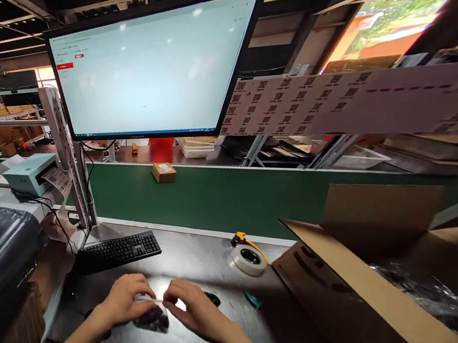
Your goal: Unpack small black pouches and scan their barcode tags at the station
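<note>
2 hands (163, 306) on 1 pouch (151, 318)

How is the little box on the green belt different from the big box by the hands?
The little box is closed, while the big box lies open with its flaps spread. The little box is far smaller than the big box. The little box sits on the green belt and carries a white label; the big box lies on the dark table with crinkly plastic inside. Both are brown cardboard.
</note>
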Demonstrator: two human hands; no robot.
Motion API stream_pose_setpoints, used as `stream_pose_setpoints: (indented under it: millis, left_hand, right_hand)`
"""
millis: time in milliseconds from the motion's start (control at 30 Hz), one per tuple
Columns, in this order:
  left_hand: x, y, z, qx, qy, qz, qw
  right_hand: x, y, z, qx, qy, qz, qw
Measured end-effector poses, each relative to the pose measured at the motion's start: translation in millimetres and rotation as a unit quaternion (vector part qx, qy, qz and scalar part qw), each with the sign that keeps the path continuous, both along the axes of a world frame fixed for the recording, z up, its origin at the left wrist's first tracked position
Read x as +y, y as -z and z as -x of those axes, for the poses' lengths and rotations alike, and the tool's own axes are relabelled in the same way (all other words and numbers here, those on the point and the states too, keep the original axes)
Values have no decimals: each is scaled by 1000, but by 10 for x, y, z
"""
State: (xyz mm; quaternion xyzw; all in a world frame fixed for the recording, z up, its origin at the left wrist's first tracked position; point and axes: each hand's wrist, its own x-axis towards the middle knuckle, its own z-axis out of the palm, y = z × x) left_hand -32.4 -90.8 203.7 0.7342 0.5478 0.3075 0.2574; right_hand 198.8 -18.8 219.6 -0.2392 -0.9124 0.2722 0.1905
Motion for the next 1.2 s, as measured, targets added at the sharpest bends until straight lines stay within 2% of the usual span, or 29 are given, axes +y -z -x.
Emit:
stream_pose_setpoints:
  millis: [233,367,533,733,933,1200]
  left_hand:
    - [-39,-116,-11,52,25,-30,998]
    - [-75,-170,-19,56,28,-2,998]
    - [-140,-268,-26,35,41,43,998]
    - [-163,-269,-78,13,29,50,998]
    - [-234,-272,-35,32,27,56,998]
    - [-419,-352,103,107,19,44,993]
  right_hand:
    - [-37,27,55,10,-28,-83,996]
    - [-53,55,42,14,-50,-109,993]
    - [-99,-1,-2,27,-73,-64,995]
    - [-139,-10,8,15,-75,-57,995]
    - [-174,-21,-76,32,-58,-19,998]
    - [-187,-23,-311,74,-10,62,995]
